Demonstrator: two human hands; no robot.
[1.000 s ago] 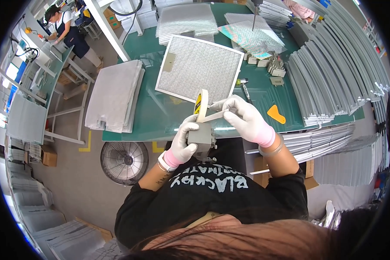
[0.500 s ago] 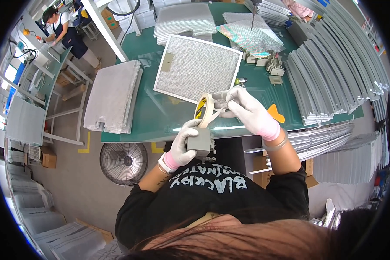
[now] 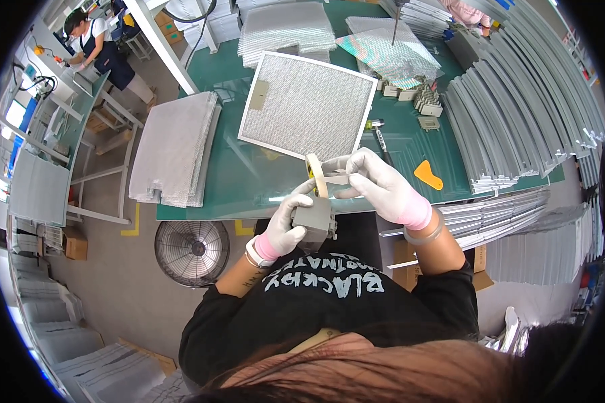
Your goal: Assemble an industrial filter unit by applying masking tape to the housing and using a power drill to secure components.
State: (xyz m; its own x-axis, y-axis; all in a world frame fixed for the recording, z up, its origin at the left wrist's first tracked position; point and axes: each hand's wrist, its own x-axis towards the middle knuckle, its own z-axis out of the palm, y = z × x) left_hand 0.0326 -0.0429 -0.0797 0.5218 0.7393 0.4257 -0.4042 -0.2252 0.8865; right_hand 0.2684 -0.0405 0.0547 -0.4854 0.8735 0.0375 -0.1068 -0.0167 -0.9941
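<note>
My left hand (image 3: 282,232), in a white glove with a pink cuff, is closed around a grey block (image 3: 310,218) with small projections along its right side. A roll of cream tape (image 3: 316,176) with a yellow inner core stands on edge just above the block, against my left fingers. My gloved right hand (image 3: 386,185) is to the right of the roll, thumb and fingers pinched on a short strip of tape (image 3: 337,180) that extends from it. Beyond both hands, a framed mesh filter panel (image 3: 309,104) lies flat on the green table (image 3: 235,181).
An orange scraper (image 3: 427,174) and a small hammer (image 3: 381,140) lie right of the panel. Small grey parts (image 3: 427,104) sit behind them. Mesh sheets (image 3: 175,148) are stacked at left, metal frames (image 3: 517,107) at right. A floor fan (image 3: 192,252) stands below; a co-worker (image 3: 104,50) is far left.
The tape roll has turned more edge-on and dropped slightly toward the block. My right hand has lowered a little, and the hammer beyond it shows more fully.
</note>
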